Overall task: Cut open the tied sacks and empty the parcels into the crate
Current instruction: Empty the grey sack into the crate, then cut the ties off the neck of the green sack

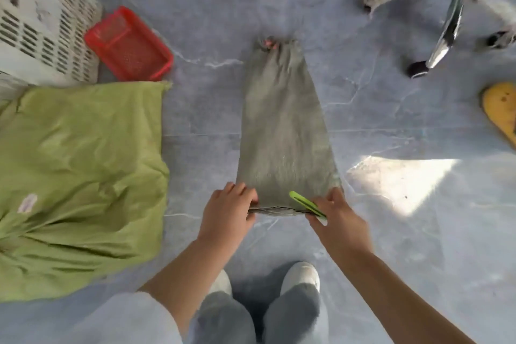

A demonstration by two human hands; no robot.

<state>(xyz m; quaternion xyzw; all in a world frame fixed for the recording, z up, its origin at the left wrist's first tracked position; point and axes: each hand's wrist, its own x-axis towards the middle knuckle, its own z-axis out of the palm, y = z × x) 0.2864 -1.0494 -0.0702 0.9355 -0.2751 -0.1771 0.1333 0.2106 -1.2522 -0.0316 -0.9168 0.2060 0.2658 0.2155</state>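
A flat grey-green sack (282,131) hangs down in front of me, its near edge held up and its tied far end (269,45) resting on the floor. My left hand (227,212) pinches the left corner of that near edge. My right hand (335,218) grips the right corner together with a lime-green cutter (305,203), whose tip points left across the sack. A full, bulging light-green sack (81,176) lies on the floor at the left. The white perforated crate (42,25) stands at the far left.
A red plastic tray (128,45) lies beside the crate. A wheeled chair base (452,14) stands at the back right. A yellow object (499,112) pokes in at the right edge. My two white shoes (301,276) stand just below the sack, on grey floor.
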